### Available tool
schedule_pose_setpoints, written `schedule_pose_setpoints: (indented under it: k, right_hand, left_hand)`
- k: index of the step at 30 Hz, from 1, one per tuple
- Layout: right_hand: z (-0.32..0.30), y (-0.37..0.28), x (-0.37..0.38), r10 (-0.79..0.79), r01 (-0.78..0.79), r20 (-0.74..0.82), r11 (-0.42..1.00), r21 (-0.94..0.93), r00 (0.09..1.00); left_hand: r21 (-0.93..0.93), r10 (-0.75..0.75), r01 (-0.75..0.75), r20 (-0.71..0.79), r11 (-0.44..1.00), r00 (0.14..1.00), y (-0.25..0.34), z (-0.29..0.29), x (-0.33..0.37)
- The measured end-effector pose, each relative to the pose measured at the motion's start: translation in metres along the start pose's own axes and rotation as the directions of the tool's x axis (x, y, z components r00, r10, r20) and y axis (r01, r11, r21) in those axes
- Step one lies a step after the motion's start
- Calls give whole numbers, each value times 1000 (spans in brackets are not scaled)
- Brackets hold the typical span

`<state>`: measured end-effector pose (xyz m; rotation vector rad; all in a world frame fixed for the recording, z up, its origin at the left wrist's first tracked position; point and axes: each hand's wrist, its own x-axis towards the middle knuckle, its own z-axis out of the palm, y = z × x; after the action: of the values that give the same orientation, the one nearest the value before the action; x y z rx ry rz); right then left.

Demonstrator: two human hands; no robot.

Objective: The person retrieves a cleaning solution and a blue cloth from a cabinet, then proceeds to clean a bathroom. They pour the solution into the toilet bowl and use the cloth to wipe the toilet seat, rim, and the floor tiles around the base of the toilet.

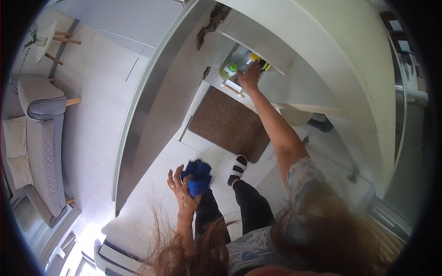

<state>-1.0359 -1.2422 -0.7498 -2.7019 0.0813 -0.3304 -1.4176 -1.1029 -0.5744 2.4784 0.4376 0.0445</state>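
Observation:
My left hand [180, 186] is low in front of my legs, with a crumpled dark blue cloth [199, 178] held at its thumb side and the other fingers loosely curled. My right arm stretches forward into an open cabinet. There my right hand [250, 77] is in a light-coloured bin [223, 69], its thumb apart and the other fingertips partly hidden among the bottles. Right by it are a clear bottle [245, 62] with a yellow cap and a white bottle [230, 69] with a green cap. A black and yellow item [265, 66] lies beside the hand.
A tall cabinet door [147, 106] stands open on my left. Below the bin lies a brown mat [228, 122] on the pale floor, near my striped sandal [238, 169]. A grey sofa [46, 147] and a small round table [45, 41] are farther left.

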Motion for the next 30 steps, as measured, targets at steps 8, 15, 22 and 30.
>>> schedule_pose_setpoints:
  k: [8, 15, 22, 30]
  right_hand:
    - [34, 41, 59, -226, 224, -9, 970, -98, 974]
    - [34, 52, 46, -272, 286, -116, 950, 127, 955]
    - [-22, 1, 2, -511, 510, 56, 860, 34, 858]
    - [-229, -62, -121, -826, 795, 26, 550, 256, 563]
  left_hand:
    - [-500, -331, 428, 274, 753, 903, -14, 26, -12]
    - [-572, -36, 130, 173, 810, 984, -6, 53, 3]
    - [-538, -5, 135, 236, 832, 972, 10, 58, 3]
    - [-403, 93, -150, -158, 903, 983, 42, 34, 66]
